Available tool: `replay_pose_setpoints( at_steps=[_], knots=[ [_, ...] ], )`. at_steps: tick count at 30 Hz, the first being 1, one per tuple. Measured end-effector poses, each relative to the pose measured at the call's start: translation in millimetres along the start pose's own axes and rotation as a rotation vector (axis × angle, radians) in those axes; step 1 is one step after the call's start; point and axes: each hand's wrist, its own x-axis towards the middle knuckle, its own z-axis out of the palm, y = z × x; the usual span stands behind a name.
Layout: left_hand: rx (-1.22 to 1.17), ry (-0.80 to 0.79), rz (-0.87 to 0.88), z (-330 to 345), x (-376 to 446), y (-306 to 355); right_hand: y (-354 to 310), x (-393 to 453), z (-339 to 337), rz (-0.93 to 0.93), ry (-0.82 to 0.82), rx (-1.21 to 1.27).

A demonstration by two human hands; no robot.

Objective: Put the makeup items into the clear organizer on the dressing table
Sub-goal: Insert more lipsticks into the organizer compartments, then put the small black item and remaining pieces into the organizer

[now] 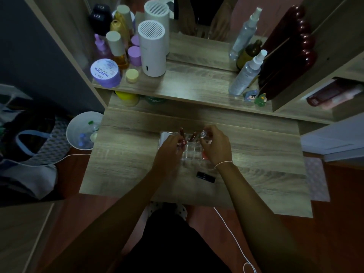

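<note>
A clear organizer (pixel 192 152) with small square cells sits in the middle of the dressing table (pixel 256 174). My left hand (pixel 170 147) holds a reddish lip tube (pixel 182 135) upright over its left side. My right hand (pixel 215 144) pinches a small clear-capped item (pixel 203 133) above the right side. Another reddish tube (pixel 194 135) stands in a back cell between my hands. A black lipstick tube (pixel 205 177) lies flat on the table just in front of the organizer. A red item (pixel 204 155) shows beside my right palm.
The raised shelf behind holds a white cylindrical device (pixel 151 49), purple jars (pixel 105 72), amber bottles and spray bottles (pixel 246 74). A white bin (pixel 84 131) stands left of the table. A white cable (pixel 232 233) trails down near my right arm.
</note>
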Motion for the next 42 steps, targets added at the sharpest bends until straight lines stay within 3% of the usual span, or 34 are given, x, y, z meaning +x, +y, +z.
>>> replay_pose_setpoints(
  at_steps=[4,9,16,22,30,42],
  knots=[
    [0.037,0.055,-0.019,1,-5,-1,0,-11,-9,0.003,0.057,0.028],
    [0.262,-0.053,0.064,1,-31,-7,12,-59,-13,-0.026,0.223,0.003],
    [0.485,-0.266,0.271,12,-67,-17,59,-119,13,0.087,-0.063,-0.114],
    [0.643,-0.405,0.198,21,-70,-28,62,-127,24,0.194,-0.098,-0.095],
    [0.686,-0.411,0.167,28,-69,-35,55,-120,24,0.186,-0.081,-0.074],
    [0.655,-0.379,0.153,32,-71,-43,-5,-64,0,0.072,0.073,0.04]
  ],
)
